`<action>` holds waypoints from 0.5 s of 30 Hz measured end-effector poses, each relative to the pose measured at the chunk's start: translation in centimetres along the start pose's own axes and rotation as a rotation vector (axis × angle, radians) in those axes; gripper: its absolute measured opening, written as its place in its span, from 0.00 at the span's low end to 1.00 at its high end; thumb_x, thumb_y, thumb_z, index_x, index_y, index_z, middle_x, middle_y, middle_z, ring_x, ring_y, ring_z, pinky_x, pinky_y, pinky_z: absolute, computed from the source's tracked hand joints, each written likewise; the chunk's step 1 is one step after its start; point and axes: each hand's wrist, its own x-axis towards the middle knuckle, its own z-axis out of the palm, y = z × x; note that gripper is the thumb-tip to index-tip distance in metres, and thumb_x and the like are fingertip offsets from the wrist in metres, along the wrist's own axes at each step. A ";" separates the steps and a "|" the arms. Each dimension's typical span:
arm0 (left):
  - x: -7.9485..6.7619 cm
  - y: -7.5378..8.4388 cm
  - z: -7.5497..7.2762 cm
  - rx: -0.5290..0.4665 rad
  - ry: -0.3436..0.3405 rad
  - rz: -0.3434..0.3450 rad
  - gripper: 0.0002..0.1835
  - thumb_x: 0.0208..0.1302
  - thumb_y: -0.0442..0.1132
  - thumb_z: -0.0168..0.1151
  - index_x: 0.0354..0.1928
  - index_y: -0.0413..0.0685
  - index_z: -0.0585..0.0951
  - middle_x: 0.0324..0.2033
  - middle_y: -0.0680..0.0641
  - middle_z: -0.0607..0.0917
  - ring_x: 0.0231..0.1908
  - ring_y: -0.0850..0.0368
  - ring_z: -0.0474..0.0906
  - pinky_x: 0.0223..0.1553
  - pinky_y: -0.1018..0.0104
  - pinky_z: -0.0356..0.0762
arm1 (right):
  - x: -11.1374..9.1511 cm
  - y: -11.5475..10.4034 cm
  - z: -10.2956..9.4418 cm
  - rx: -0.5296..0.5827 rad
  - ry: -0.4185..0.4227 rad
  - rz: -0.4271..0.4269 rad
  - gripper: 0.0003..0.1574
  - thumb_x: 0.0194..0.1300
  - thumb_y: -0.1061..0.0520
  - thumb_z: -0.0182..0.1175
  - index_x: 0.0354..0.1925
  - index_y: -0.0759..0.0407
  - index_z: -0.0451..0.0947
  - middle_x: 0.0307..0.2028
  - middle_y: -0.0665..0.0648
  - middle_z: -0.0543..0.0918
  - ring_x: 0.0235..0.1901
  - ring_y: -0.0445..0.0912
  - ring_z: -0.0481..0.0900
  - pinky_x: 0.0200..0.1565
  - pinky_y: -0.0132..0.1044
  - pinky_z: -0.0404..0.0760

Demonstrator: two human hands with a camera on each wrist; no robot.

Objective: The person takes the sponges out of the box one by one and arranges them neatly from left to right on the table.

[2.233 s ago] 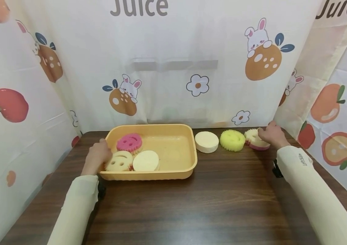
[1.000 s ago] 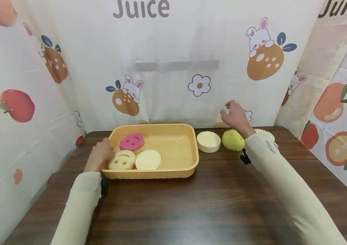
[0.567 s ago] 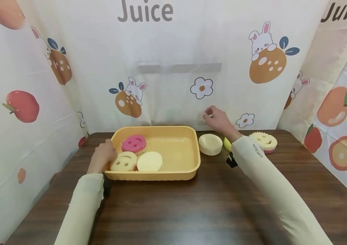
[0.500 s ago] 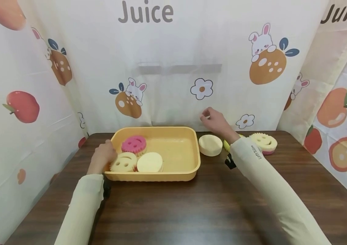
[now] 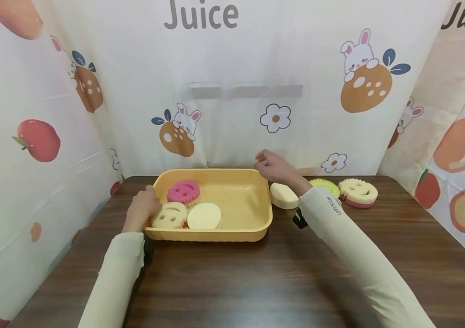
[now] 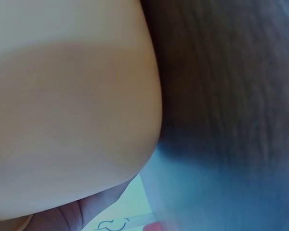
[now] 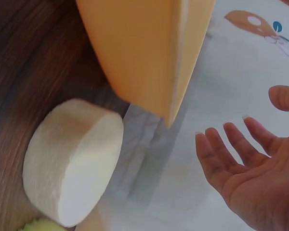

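My left hand grips the left rim of a yellow plastic tray. In the left wrist view, the tray wall hides most of that hand. Inside the tray lie a pink smiley sponge, a cream smiley sponge and a plain round cream sponge. My right hand is held over the tray's back right corner, fingers loosely bent and holding nothing. Below its wrist, partly covered, sits another plain cream sponge; the right wrist view shows this thick cream sponge beside the tray.
A yellow-green sponge lies right of the plain one, partly behind the right sleeve. Farther right is a cream smiley sponge with a pink underside. A printed curtain stands behind and beside the dark wooden table.
My right hand has let go of the rightmost smiley sponge and moved left, above the other sponges, to the tray's back right corner. My left hand has stayed on the tray's rim.
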 end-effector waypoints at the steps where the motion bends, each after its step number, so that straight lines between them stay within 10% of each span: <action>1: 0.0 0.0 0.0 0.002 0.004 0.001 0.26 0.71 0.40 0.43 0.64 0.27 0.60 0.52 0.24 0.76 0.48 0.33 0.77 0.41 0.43 0.78 | 0.0 -0.2 0.1 0.005 -0.008 -0.001 0.30 0.74 0.44 0.46 0.64 0.62 0.65 0.64 0.66 0.74 0.62 0.60 0.75 0.62 0.54 0.74; 15: -0.2 0.3 0.0 -0.011 0.010 -0.021 0.25 0.73 0.40 0.42 0.64 0.29 0.60 0.55 0.25 0.75 0.50 0.33 0.77 0.41 0.43 0.78 | 0.7 -1.9 2.4 -0.013 -0.062 -0.056 0.33 0.75 0.41 0.47 0.65 0.63 0.65 0.64 0.66 0.74 0.63 0.60 0.74 0.64 0.53 0.71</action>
